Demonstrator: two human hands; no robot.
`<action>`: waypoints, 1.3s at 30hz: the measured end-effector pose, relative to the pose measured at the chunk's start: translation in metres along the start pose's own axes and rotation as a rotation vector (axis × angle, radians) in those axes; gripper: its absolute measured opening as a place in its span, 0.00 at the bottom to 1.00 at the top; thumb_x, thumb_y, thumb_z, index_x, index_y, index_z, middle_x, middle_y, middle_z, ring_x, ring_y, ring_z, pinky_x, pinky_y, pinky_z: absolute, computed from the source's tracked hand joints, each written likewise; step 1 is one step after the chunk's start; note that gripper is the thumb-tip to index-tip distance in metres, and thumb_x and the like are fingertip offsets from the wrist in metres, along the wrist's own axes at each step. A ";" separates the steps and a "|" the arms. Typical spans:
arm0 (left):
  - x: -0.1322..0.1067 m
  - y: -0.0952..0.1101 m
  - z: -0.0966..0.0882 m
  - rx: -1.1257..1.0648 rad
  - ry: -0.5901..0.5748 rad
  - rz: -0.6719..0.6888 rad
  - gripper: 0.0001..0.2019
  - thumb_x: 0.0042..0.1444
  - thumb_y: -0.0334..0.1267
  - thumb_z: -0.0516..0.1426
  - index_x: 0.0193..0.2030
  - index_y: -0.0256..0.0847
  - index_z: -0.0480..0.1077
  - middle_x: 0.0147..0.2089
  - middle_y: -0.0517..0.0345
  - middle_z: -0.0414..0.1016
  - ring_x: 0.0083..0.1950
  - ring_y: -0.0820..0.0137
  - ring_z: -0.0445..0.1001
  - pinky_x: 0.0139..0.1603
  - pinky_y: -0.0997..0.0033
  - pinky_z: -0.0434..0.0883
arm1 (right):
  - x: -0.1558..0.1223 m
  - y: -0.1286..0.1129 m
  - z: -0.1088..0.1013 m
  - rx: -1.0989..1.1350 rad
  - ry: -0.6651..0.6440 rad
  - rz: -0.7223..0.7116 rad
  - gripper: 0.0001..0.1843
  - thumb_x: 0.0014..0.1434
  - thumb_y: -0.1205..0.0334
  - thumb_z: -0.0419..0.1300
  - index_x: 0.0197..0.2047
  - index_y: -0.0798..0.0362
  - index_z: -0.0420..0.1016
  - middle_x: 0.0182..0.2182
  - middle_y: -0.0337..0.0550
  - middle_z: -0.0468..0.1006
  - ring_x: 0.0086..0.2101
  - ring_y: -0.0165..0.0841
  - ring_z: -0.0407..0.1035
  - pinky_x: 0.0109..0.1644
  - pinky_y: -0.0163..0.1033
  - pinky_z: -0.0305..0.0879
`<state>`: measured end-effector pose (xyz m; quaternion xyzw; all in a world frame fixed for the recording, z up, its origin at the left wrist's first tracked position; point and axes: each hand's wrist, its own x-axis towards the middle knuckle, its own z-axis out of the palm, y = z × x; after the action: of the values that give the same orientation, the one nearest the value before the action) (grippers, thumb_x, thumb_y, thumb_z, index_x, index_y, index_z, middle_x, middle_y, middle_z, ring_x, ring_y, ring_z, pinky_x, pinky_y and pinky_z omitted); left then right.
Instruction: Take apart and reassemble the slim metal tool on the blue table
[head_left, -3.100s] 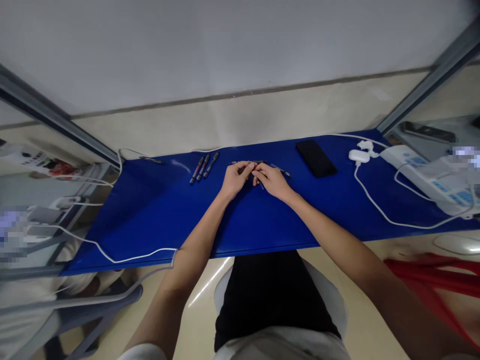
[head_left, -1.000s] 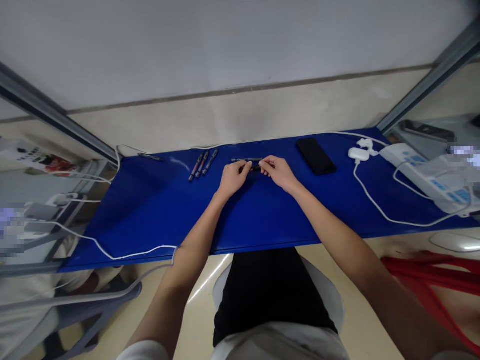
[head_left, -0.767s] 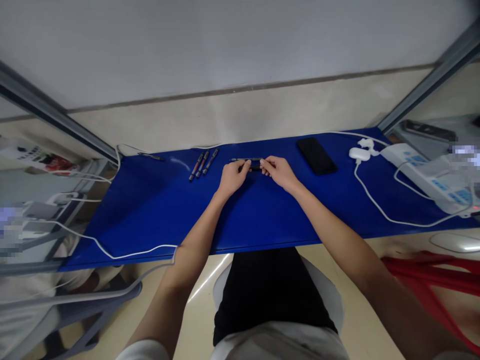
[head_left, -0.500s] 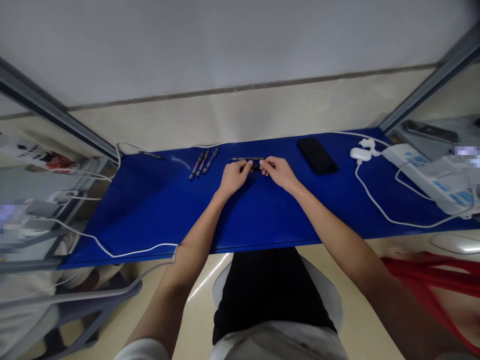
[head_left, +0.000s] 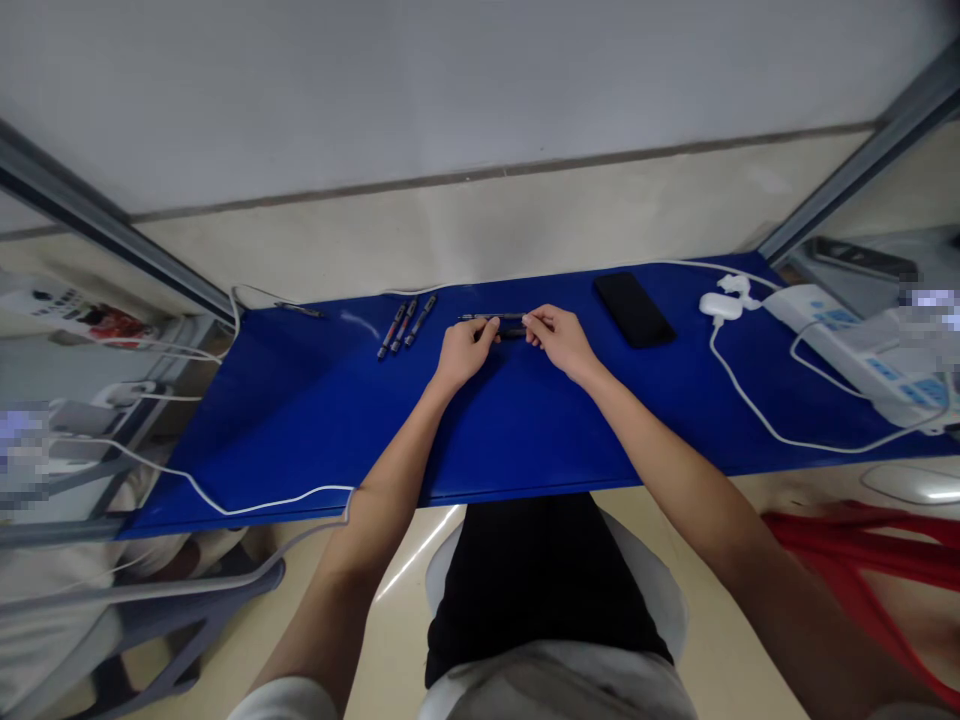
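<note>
A slim dark precision screwdriver [head_left: 491, 317] lies level across the far part of the blue mat [head_left: 315, 430], with a short black piece [head_left: 512, 332] just below its right end. My left hand [head_left: 466, 353] pinches the tool near the middle with its fingertips. My right hand [head_left: 559, 340] holds the tool's right end between its fingertips. Part of the tool is hidden by my fingers. Three pen-like tools with coloured bands [head_left: 404, 325] lie side by side to the left of my left hand.
A black smartphone [head_left: 634, 309] lies on the mat right of my hands. A white charger [head_left: 720, 306] and power strip [head_left: 847, 340] stand further right, with white cables across the mat. A thin tool [head_left: 300, 311] lies far left. A red chair [head_left: 847, 540] is at lower right.
My hands have moved slightly apart since the earliest frame, and the right one has shifted a little to the right. The tool now lies level between them.
</note>
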<state>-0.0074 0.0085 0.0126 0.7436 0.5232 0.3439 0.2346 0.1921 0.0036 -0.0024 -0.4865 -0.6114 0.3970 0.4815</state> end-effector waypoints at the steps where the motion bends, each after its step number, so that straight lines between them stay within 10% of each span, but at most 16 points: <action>1: 0.000 0.000 0.000 -0.002 0.001 -0.002 0.24 0.70 0.49 0.51 0.28 0.39 0.77 0.20 0.61 0.68 0.23 0.73 0.61 0.31 0.67 0.56 | 0.000 0.000 0.000 -0.002 0.008 0.000 0.15 0.65 0.48 0.63 0.35 0.51 0.74 0.25 0.39 0.75 0.26 0.30 0.69 0.35 0.39 0.66; 39: -0.002 -0.001 0.004 0.030 -0.010 0.005 0.26 0.71 0.51 0.49 0.25 0.41 0.71 0.20 0.60 0.68 0.23 0.72 0.63 0.31 0.67 0.56 | -0.003 -0.002 0.001 -0.141 -0.008 -0.050 0.17 0.69 0.48 0.58 0.33 0.50 0.73 0.26 0.41 0.77 0.28 0.33 0.72 0.37 0.41 0.67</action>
<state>-0.0054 0.0067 0.0093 0.7499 0.5255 0.3329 0.2249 0.1911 0.0004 -0.0007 -0.5020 -0.6519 0.3428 0.4533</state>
